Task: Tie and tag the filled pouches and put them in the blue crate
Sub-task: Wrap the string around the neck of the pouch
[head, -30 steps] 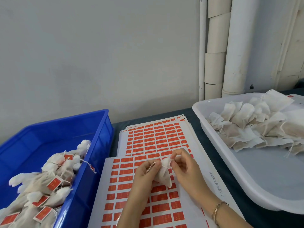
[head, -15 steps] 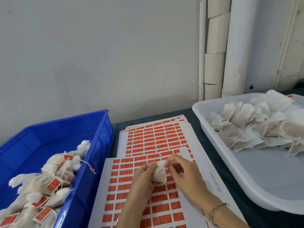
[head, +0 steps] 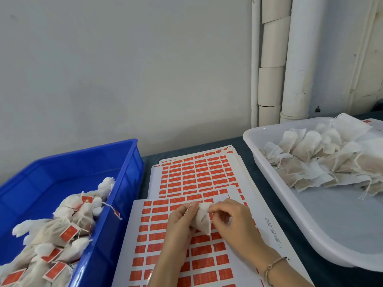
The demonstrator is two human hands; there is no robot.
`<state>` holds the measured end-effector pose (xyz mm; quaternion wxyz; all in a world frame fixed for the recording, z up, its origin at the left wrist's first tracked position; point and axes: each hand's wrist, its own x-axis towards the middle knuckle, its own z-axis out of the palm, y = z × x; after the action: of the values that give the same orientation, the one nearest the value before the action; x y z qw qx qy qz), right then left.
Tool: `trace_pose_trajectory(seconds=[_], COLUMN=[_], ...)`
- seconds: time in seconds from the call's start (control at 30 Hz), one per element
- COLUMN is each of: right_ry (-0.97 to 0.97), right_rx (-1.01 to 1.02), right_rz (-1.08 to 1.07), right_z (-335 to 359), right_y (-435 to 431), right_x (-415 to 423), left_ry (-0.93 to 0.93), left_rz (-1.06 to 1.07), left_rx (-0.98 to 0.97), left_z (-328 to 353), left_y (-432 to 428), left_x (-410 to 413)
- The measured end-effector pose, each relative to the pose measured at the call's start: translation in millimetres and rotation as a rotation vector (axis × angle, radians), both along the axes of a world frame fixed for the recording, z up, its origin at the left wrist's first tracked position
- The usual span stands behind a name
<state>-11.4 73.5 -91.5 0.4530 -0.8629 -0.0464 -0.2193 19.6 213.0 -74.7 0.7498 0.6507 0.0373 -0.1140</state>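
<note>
A small white filled pouch (head: 202, 221) hangs between both hands over the sheets of red stickers (head: 199, 177). My left hand (head: 179, 223) grips its left side, with the thin drawstring showing at the fingertips. My right hand (head: 229, 219) pinches the gathered top of the pouch. The blue crate (head: 124, 162) stands on the left and holds several tied pouches with red tags (head: 68, 234). The white tray (head: 306, 230) on the right holds a pile of untied pouches (head: 323, 162).
Sticker sheets are stacked on the dark table between crate and tray, the nearest sheet (head: 165, 264) under my hands. A grey wall rises behind, and white pipes (head: 294, 59) stand at the back right.
Both hands have drawn closer together and a little lower over the near sheet. The pouch top has gone from spread open to gathered between the fingertips.
</note>
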Motion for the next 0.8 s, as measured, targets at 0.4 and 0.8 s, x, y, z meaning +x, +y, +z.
trace_pose_trajectory(seconds=[0.4,0.8], right_ry=[0.020,-0.155], right_rx=[0.004,-0.092], right_rz=[-0.038,-0.014], right_z=[-2.4,2.6], right_y=[-1.3,-0.7], right_x=[3.9,-5.6], left_ry=[-0.088,-0.072], left_rz=[-0.164,-0.096], left_rx=[0.104,0.101], left_z=[3.9,-2.4], left_y=[5.7,8.3], left_x=[-3.5,0.0])
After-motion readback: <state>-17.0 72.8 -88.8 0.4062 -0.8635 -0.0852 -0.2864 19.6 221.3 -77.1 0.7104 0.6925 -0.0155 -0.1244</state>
